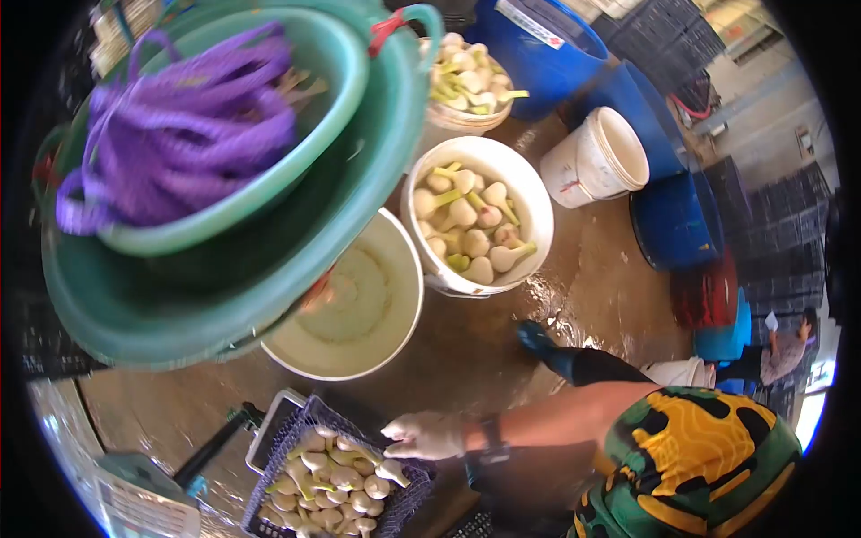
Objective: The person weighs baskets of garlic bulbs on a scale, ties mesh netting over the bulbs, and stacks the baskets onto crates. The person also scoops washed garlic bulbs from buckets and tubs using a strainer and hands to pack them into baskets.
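My right hand [421,437], in a pale glove with a dark band at the wrist, reaches in from the lower right. Its fingers are apart and appear to hold nothing. Just below the fingertips, a garlic bulb [392,472] lies at the edge of a crate lined with purple mesh [309,412]. Many pale garlic bulbs with cut green stems [332,489] fill it. Beneath the crate, part of a scale platform [276,430] shows. My left hand is not visible. A blurred reddish patch [316,294] under the green basin's rim is too unclear to identify.
Nested green basins [395,117] holding purple mesh [188,125] loom at upper left. Nearby stand a white tub [417,309], a bucket of garlic [538,184], another bucket [574,170] and blue barrels [677,220]. A boot [541,342] rests on wet floor; another person [785,354] stands far right.
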Demonstrator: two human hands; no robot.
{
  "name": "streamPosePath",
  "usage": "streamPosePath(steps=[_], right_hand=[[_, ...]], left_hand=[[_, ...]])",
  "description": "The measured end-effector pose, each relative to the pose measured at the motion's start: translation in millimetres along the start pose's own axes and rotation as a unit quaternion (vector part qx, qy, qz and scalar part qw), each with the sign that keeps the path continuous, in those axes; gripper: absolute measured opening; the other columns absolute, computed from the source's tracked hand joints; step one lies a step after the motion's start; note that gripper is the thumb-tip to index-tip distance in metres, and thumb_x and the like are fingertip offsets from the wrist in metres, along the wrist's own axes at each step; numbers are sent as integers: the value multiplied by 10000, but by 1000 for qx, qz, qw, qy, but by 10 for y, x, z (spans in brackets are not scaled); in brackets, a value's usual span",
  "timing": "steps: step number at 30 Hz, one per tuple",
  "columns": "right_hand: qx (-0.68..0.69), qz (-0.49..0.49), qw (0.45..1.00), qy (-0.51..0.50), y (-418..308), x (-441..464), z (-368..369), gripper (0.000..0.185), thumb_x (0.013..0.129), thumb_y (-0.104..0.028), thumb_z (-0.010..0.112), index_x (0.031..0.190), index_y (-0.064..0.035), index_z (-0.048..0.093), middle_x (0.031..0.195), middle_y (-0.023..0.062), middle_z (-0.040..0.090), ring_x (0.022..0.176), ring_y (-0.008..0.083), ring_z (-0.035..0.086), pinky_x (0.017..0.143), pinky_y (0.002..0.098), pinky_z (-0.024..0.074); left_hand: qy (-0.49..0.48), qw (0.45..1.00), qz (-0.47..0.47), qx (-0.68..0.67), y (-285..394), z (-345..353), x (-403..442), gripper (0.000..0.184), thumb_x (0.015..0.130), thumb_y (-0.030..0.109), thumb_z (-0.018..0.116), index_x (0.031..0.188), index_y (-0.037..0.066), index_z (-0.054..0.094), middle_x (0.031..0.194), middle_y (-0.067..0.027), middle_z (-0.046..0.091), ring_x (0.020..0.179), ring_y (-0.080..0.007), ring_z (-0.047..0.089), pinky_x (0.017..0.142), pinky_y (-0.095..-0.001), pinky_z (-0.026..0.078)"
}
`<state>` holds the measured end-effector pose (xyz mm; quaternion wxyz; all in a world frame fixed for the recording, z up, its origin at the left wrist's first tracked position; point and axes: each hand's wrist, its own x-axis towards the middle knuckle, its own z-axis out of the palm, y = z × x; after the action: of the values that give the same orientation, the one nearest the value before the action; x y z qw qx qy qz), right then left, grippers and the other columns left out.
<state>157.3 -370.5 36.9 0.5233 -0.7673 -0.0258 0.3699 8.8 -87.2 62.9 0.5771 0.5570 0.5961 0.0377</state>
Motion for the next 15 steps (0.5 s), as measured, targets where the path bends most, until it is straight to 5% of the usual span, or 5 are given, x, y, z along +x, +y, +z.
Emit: streamPosePath(steps=[3, 4, 6, 8, 15], right_hand=[[-146, -190, 957, 163, -360, -275, -1224, 241, 901, -283, 581, 948, -47, 598, 892, 112, 602, 822, 296, 604, 728, 381, 512], [-174, -226, 930, 234, -302, -266, -1620, 204, 907, -253, 559, 886, -53, 588, 864, 107, 587, 777, 282, 597, 701, 380, 511], [-20, 166, 959, 229, -336, -341, -2440, 218, 903, -236, 524, 874, -28, 581, 805, 137, 575, 786, 286, 597, 722, 389, 493], [-137, 158, 899, 385, 230, -204, -3083, 307, 913, -298, 506, 1044, -25, 560, 946, 184, 625, 885, 320, 620, 759, 401, 487], [-380, 306, 870, 76, 1987, 621, -3744, 263, 866, -224, 546, 1039, -62, 661, 997, 184, 665, 965, 342, 629, 765, 430, 518]], left_hand=[[-180, 979, -73, -57, -613, 602, -161, 359, 943, 226, 482, 1235, 18, 502, 1231, -142, 494, 1121, -275, 471, 979, -431, 380], [-239, 952, 121, 150, -829, 1042, -342, 188, 829, 100, 571, 968, -26, 592, 883, -53, 590, 837, -180, 560, 764, -294, 450], [-424, 807, 307, 273, 315, 2156, -1449, 301, 864, 133, 615, 1124, -13, 575, 1008, -62, 604, 871, -163, 574, 752, -300, 493], [-477, 796, 319, 190, 231, 2914, -1723, 280, 859, 113, 618, 1102, -21, 580, 952, -61, 606, 824, -150, 570, 726, -288, 492], [-477, 814, 210, 256, 417, 5045, -1947, 294, 864, 156, 585, 1091, -31, 576, 928, -54, 608, 775, -120, 541, 672, -263, 472]])
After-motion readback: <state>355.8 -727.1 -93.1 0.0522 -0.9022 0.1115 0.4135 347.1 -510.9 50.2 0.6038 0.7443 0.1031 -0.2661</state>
